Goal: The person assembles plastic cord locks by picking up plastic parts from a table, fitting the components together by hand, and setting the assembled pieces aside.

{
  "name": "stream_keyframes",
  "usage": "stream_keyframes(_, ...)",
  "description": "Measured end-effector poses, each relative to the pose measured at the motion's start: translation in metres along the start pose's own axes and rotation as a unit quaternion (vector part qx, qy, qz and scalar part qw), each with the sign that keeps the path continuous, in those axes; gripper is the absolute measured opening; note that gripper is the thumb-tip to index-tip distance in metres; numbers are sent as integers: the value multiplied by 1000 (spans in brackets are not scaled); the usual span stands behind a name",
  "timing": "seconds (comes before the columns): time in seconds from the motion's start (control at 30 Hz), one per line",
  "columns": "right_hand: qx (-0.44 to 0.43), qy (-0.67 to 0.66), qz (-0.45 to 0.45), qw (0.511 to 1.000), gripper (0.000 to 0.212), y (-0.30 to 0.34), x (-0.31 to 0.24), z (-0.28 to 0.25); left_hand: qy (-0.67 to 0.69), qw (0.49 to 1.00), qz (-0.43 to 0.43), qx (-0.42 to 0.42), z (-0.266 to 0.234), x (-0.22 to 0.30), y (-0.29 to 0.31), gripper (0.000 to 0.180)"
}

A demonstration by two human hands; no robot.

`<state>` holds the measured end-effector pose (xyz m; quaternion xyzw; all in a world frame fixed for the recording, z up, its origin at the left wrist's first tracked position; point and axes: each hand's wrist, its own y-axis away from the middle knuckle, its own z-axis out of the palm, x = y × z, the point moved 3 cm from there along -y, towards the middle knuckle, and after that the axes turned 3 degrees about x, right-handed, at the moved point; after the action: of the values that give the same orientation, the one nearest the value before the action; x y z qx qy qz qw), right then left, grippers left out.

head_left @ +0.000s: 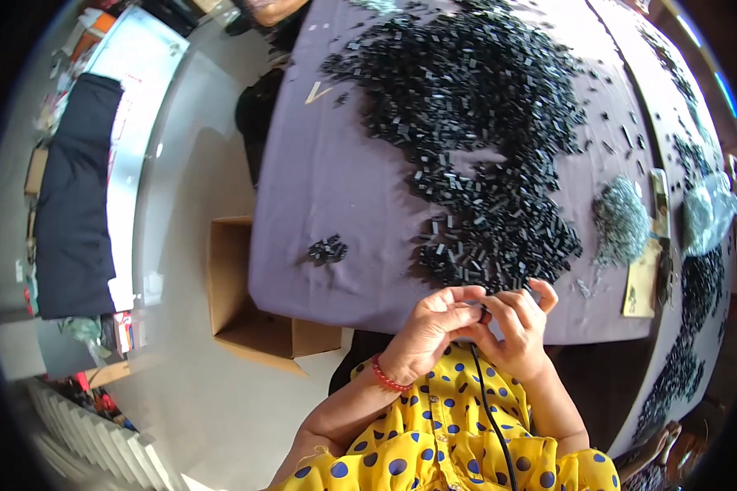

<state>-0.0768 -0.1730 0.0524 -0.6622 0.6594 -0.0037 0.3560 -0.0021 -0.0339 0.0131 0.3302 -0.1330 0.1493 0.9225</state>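
At the near edge of the cloth-covered table, my left hand point(432, 326), with a red bead bracelet at the wrist, meets my right hand point(516, 329). Both are closed, fingertips pinched together around a small black piece point(485, 314). Fingers cover most of it, so its exact kind is unclear. Just beyond my hands spreads a large heap of small black rectangular pieces point(475, 106). A much smaller cluster of black pieces point(327, 250) lies to the left. Right of the heap sits a mound of small silvery metal parts point(621, 221).
An open cardboard box point(258, 327) stands on the floor by the table's left corner. A yellowish card point(642, 282) lies near the silvery mound, beside a clear plastic bag point(707, 217). Another person's hand point(663, 446) shows at lower right, and an arm point(277, 10) at the top.
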Motion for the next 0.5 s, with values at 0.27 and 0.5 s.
stream_keyframes(0.27, -6, 26, -22, 999, 42, 15, -2, 9, -14, 1000, 11, -9, -10, -6, 4, 35)
stream_keyframes(0.5, -62, 18, 20, 998, 49, 13, -1, 14, -367, 813, 388, 231, -36, 46, 27, 45)
